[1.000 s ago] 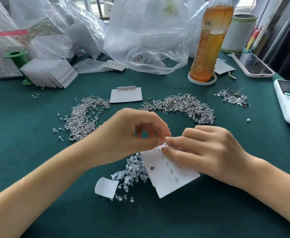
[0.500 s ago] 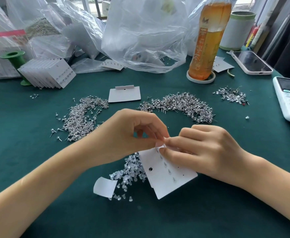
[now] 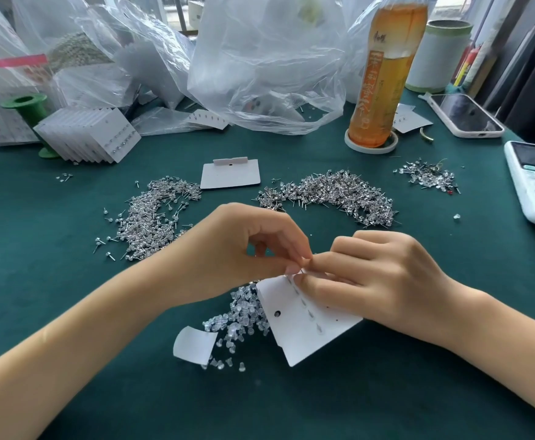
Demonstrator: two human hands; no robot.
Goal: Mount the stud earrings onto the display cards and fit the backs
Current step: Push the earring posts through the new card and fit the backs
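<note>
— Two hands on one card?
— Yes. The display card (image 3: 307, 325) lies tilted on the green table (image 3: 69, 312), its back up, stud posts poking through in a row. The right hand (image 3: 383, 277) grips its top edge with curled fingers; the left hand (image 3: 244, 249) pinches thumb and forefinger together at that same edge, on something too small to tell.
— And the backs?
— The clear backs (image 3: 241, 315) are heaped just left of the card, partly under it.
— Further off?
— Two piles of stud earrings, left (image 3: 155, 217) and right (image 3: 339, 192), a blank card (image 3: 230, 174) between them, then a bottle (image 3: 383, 74).
</note>
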